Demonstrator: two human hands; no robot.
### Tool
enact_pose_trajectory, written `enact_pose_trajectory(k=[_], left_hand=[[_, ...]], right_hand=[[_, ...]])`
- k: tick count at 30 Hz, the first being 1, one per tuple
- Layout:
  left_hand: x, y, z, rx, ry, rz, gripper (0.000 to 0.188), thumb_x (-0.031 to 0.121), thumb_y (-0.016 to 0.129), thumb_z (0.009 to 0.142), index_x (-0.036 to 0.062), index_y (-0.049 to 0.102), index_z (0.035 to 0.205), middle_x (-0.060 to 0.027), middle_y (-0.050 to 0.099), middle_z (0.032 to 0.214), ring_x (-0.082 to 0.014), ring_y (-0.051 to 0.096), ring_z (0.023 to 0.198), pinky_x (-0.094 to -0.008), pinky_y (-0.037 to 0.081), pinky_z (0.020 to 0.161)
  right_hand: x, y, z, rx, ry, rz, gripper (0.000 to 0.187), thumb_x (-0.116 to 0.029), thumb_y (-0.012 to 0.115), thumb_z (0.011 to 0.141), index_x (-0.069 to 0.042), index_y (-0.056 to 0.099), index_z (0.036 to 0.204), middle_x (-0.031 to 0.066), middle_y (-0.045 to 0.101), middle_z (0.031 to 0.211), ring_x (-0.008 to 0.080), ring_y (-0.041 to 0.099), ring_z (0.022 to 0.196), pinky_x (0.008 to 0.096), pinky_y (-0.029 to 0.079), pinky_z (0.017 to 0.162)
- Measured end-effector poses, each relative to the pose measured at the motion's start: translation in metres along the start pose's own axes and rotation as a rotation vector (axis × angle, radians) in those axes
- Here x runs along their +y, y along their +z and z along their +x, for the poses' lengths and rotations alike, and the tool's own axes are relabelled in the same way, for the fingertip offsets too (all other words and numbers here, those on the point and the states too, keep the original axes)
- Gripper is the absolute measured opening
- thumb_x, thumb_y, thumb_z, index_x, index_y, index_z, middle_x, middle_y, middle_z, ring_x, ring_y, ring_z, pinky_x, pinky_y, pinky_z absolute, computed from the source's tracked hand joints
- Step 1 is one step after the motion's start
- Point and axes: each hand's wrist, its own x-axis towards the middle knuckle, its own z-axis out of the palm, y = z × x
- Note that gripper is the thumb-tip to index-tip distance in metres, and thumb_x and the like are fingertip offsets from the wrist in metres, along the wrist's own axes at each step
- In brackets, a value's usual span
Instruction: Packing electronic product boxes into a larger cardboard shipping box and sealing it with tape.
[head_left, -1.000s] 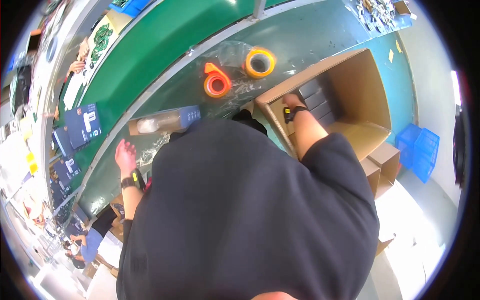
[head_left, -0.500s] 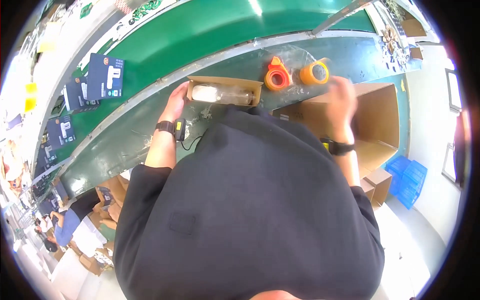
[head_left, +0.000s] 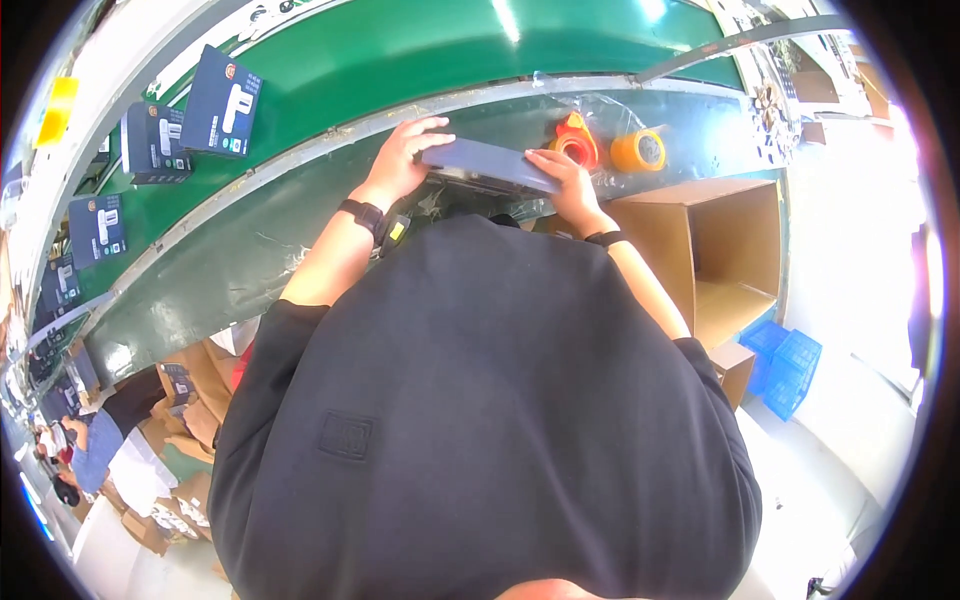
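Note:
A long, narrow dark-blue box (head_left: 488,164) is held between my two hands over the green worktable (head_left: 270,235), close in front of my chest. My left hand (head_left: 402,158) grips its left end, the fingers reaching over the far edge. At the opposite end my right hand (head_left: 568,188) is closed on the box, with fingers on its upper face. One smooth dark face of the box points up, so its inside is hidden. Just beyond the right hand lie an orange-red tape dispenser (head_left: 588,143) and a roll of orange-yellow tape (head_left: 628,153).
A large open carton (head_left: 735,240) stands to the right, with blue crates (head_left: 790,372) below it. Several dark-blue printed boxes (head_left: 222,105) sit along the green conveyor (head_left: 400,60) on the left. At lower left a co-worker in a blue top (head_left: 95,450) is among cartons.
The box was open towards me, showing a plastic-wrapped item; now a dark face is up. My right hand has come from the carton on the right to the box's right end.

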Motion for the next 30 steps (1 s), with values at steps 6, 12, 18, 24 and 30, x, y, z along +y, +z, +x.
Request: enact_pose_trajectory(k=[6, 12, 18, 24, 30], left_hand=[[0.027, -0.026, -0.014, -0.168, -0.087, 0.093, 0.064, 0.046, 0.08, 0.085, 0.019, 0.068, 0.142, -0.012, 0.047, 0.161, -0.0345, 0.048, 0.144, -0.0465, 0.043, 0.118], [0.029, -0.01, -0.006, -0.15, 0.082, 0.293, 0.056, 0.044, 0.077, 0.089, 0.0221, 0.069, 0.14, -0.0142, 0.051, 0.156, -0.0338, 0.047, 0.143, -0.0466, 0.047, 0.115], [0.038, -0.009, 0.002, -0.041, 0.078, 0.342, 0.04, 0.034, 0.078, 0.089, 0.0287, 0.076, 0.129, -0.0155, 0.06, 0.146, -0.0341, 0.055, 0.135, -0.0448, 0.053, 0.108], [0.043, -0.008, -0.007, -0.05, 0.069, 0.331, 0.045, 0.023, 0.077, 0.09, 0.0289, 0.073, 0.134, -0.0166, 0.059, 0.145, -0.0363, 0.054, 0.135, -0.0456, 0.053, 0.108], [0.042, -0.019, -0.007, -0.218, 0.124, 0.356, 0.051, 0.028, 0.07, 0.097, 0.0298, 0.061, 0.147, -0.0116, 0.048, 0.158, -0.0354, 0.045, 0.146, -0.0493, 0.046, 0.116]], right_hand=[[-0.046, -0.005, -0.02, -0.172, -0.001, -0.192, 0.083, -0.01, 0.076, 0.086, -0.01, 0.041, 0.161, 0.0205, 0.033, 0.166, 0.0461, 0.046, 0.144, 0.0466, 0.047, 0.114], [-0.042, 0.009, -0.022, -0.157, 0.07, -0.333, 0.085, -0.029, 0.08, 0.089, -0.018, 0.039, 0.162, 0.0219, 0.032, 0.164, 0.0483, 0.053, 0.136, 0.0489, 0.053, 0.106], [-0.052, 0.001, -0.01, -0.167, 0.111, -0.359, 0.063, -0.025, 0.072, 0.095, -0.024, 0.053, 0.154, 0.0209, 0.049, 0.153, 0.045, 0.065, 0.119, 0.0491, 0.057, 0.097], [-0.05, 0.017, -0.018, -0.198, 0.159, -0.422, 0.063, -0.024, 0.067, 0.098, -0.026, 0.048, 0.158, 0.0294, 0.04, 0.156, 0.0501, 0.062, 0.123, 0.0507, 0.055, 0.101], [-0.069, 0.021, -0.025, -0.173, 0.182, -0.462, 0.067, -0.023, 0.064, 0.101, -0.026, 0.037, 0.163, 0.0291, 0.032, 0.159, 0.052, 0.055, 0.131, 0.0522, 0.056, 0.102]])
